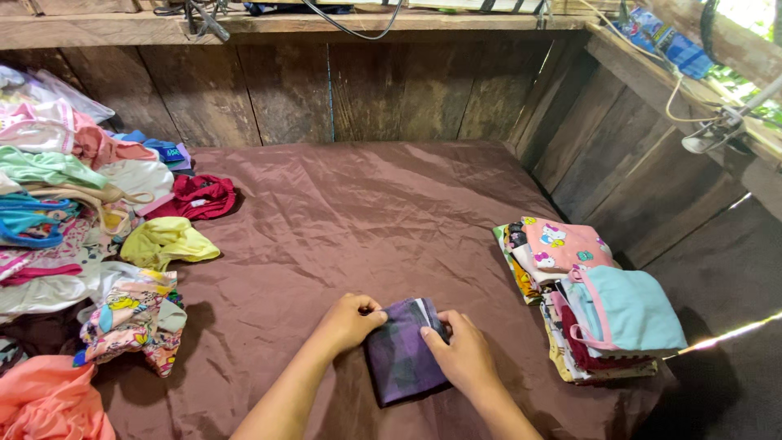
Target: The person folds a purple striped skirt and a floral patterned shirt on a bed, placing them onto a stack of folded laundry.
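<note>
Both hands are on a small folded purple cloth [401, 350]. It lies flat on the brown sheet [342, 212], near the front edge. The left hand [352, 320] has its fingers curled in tight and pinches the cloth's top left edge. The right hand [464, 352] presses on the right edge with its thumb and bent fingers. A stack of folded clothes [590, 297] sits to the right, and a loose pile of clothes [90, 220] lies to the left.
</note>
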